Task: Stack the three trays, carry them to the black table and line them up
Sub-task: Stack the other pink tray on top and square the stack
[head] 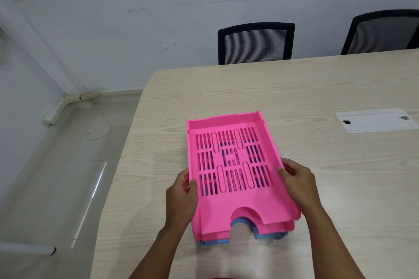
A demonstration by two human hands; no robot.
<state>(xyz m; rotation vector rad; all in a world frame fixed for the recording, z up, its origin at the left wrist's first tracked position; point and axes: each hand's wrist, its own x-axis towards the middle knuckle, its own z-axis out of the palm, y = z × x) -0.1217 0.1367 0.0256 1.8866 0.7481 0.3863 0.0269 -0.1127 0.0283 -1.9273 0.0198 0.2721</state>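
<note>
Three slotted plastic trays lie nested in one stack on the light wooden table (317, 88). The top pink tray (229, 206) covers a second pink tray (213, 236), whose front edge shows just below it. A blue tray (267, 235) sits at the bottom, showing only at the front edge and through the slots. My left hand (181, 199) grips the stack's left wall, thumb over the rim. My right hand (299, 184) grips the right wall in the same way. The black table is not in view.
Two black mesh chairs (255, 44) (383, 31) stand at the table's far side against the white wall. A white cable-port cover (375, 119) is set into the tabletop at right. Grey floor with a thin cable (99, 129) lies to the left.
</note>
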